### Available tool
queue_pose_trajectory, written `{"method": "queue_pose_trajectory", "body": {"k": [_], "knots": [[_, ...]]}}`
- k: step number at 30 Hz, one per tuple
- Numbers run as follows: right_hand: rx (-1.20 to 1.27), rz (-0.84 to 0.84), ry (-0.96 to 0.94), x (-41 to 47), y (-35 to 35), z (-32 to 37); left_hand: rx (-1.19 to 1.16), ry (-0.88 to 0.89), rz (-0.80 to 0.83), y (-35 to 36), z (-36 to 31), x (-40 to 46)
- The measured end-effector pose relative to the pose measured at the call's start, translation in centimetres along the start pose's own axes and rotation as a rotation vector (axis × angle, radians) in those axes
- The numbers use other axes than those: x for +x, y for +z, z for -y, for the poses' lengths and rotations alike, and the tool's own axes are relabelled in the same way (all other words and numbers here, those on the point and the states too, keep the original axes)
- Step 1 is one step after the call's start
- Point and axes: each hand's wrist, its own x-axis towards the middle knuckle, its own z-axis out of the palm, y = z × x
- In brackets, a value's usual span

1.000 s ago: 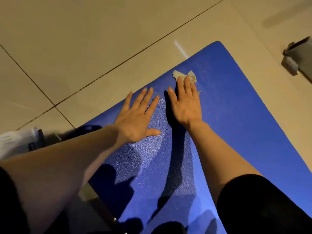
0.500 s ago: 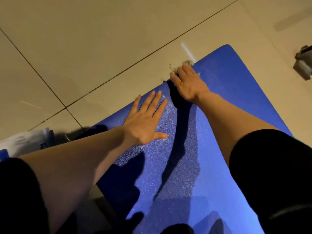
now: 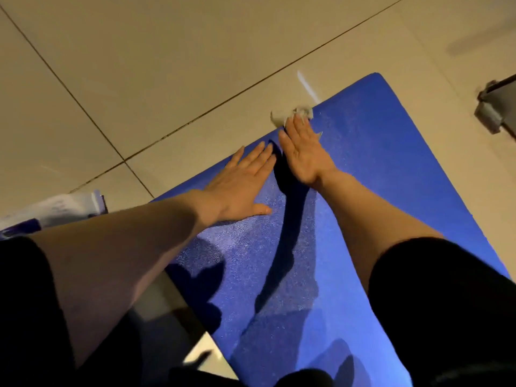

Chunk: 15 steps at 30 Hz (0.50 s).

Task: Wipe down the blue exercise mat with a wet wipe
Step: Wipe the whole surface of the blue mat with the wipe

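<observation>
Right hand (image 3: 303, 152) slid back, wet wipe (image 3: 293, 114) under fingertips at mat (image 3: 391, 177) edge.

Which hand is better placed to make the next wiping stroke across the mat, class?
The right hand: its straight fingers already press the wet wipe at the blue mat's far edge. The left hand lies flat on the mat, bracing, with no wipe.

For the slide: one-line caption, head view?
Right hand presses wet wipe along blue mat edge; left hand flat beside it.
</observation>
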Motion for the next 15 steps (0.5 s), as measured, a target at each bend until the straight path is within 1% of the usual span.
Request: {"method": "queue_pose_trajectory", "body": {"k": [2, 3, 6, 8, 9, 11, 13, 15], "knots": [[-0.063, 0.003, -0.058, 0.5, 0.0, 0.3, -0.006, -0.017, -0.051, 0.0, 0.9, -1.9], [-0.035, 0.005, -0.075, -0.7, 0.8, 0.5, -0.008, -0.041, -0.069, 0.1, 1.4, -3.1], [0.079, -0.060, -0.122, -8.1, 4.0, 1.6, -0.008, -0.068, -0.088, 0.8, 1.6, -6.3], [0.056, -0.031, -0.152, -12.2, 6.1, 1.8, -0.020, -0.086, -0.063, 1.1, 1.4, -7.3], [0.028, -0.022, -0.158, -12.6, 6.2, 1.9, -0.016, -0.099, -0.055, 1.2, 1.4, -7.6], [-0.012, -0.029, -0.125, -10.1, 5.5, 2.1, 0.000, -0.116, -0.056, 1.3, 1.3, -7.7], [-0.074, -0.037, -0.081, -5.7, 4.2, 2.6, -0.002, -0.117, -0.031, 1.2, 0.9, -7.9], [-0.136, -0.003, -0.026, -1.3, 2.9, 3.1, 0.014, -0.132, -0.007, 1.4, 1.1, -8.4]]}}
